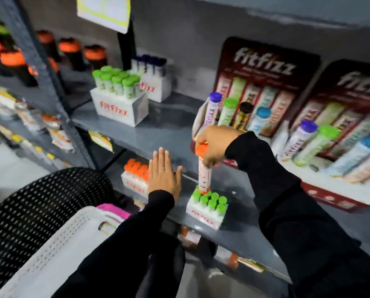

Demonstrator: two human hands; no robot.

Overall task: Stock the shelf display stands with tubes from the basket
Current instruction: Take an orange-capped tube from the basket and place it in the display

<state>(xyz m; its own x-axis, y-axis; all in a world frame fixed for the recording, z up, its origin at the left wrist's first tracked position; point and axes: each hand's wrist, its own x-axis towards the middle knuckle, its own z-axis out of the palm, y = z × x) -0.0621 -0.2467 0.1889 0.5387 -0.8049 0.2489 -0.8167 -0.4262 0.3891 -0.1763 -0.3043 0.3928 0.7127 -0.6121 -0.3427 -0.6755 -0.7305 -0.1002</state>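
My right hand (215,145) grips an orange-capped tube (204,168) near its top and holds it upright. Its lower end sits at the back left corner of a small white display stand (203,218) filled with green-capped tubes (214,201) on the grey shelf (169,130). My left hand (163,175) is flat and open, fingers together, in front of the shelf edge and holding nothing. A white mesh basket (57,248) is at the lower left, below my left arm. A stand of orange-capped tubes (137,173) sits on the lower shelf behind my left hand.
A white stand of green-capped tubes (117,89) and one of blue-capped tubes (154,74) are farther back on the shelf. Two dark red display racks (263,72) with slanted tubes stand at the right. A black mesh chair back (40,203) is at the left.
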